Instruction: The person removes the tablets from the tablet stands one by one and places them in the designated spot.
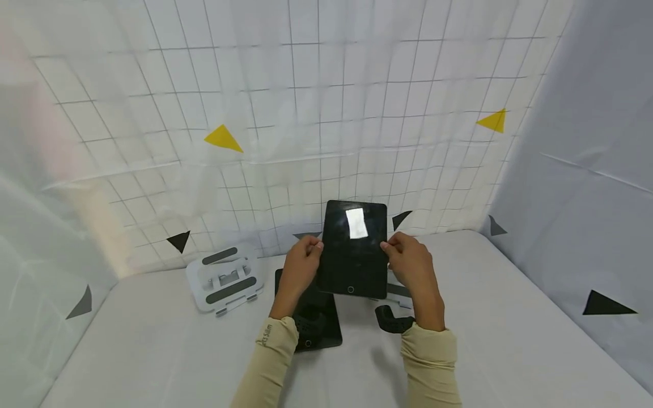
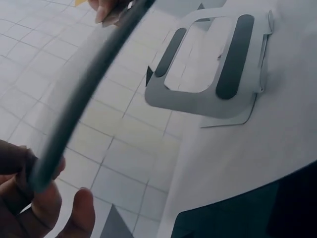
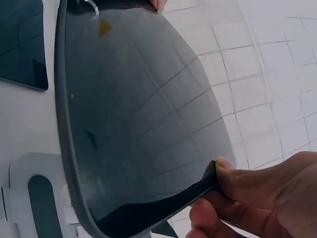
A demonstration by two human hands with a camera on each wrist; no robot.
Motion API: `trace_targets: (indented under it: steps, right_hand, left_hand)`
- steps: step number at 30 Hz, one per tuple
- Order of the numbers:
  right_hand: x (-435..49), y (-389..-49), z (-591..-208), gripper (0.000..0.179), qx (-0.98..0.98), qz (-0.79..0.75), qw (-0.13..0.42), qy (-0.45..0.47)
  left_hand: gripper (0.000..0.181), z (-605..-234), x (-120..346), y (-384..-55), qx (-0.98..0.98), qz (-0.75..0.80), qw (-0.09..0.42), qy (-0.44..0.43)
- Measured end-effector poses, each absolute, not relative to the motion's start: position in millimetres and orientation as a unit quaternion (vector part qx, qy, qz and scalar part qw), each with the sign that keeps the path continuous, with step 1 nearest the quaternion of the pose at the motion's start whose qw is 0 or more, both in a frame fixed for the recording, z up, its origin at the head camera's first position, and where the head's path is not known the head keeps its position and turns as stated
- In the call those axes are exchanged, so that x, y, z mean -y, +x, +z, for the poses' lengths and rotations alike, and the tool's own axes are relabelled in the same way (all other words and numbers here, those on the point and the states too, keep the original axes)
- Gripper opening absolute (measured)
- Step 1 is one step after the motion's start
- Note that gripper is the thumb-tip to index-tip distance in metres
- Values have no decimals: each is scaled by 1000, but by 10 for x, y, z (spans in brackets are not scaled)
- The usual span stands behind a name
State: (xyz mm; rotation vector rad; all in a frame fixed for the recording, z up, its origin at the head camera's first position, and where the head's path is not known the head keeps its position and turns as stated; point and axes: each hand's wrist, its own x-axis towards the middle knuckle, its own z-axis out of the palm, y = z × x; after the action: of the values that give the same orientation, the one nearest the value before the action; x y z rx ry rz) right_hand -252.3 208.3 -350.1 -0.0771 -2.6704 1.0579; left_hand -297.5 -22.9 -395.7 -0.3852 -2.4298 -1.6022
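1. Both hands are clamped on one tablet [image 1: 352, 255], set apart at its opposite long edges: the left hand [image 1: 300, 266] pinches one side, the right hand [image 1: 410, 263] the other.
2. That tablet is up off the desk [image 1: 505, 317], tilted with its glossy black screen facing the head camera; it has rounded corners, a small round button at the lower end and a bright white reflection.
3. A second tablet [image 1: 329, 323], also black with a round button, lies flat on the desk, partly covered by the left forearm and the raised tablet.
4. To the left sits a pale grey stand [image 1: 229, 277] with two long dark pads and hinge parts within its frame.
5. Another stand [image 1: 399, 290] is mostly hidden behind the raised tablet in the head view; the left wrist view reveals its rounded frame, open middle, two dark pads and hinged edge.
6. The left wrist view shows the raised tablet's thin edge between thumb and fingers, with one fingertip clear of it.
7. The right wrist view shows thumb against finger on the tablet, and grid lines and a yellow patch mirrored in the screen.
8. Behind, a creased white sheet [image 1: 357, 107] bears thin grid lines and yellow triangles [image 1: 223, 139].
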Motion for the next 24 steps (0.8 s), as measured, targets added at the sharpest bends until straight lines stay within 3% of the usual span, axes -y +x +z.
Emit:
trace_targets:
  steps: [15,24]
  right_hand:
    - [-1942,-2550,-3505,23,922,364,127,-7]
    - [-1871,-2558,-3518,20,927,351,133,4]
  left_hand:
    - [25,-3926,354,-2965,843,-514,118,-109]
    - [27,-3895,432,-2940,857,-498,93,-94]
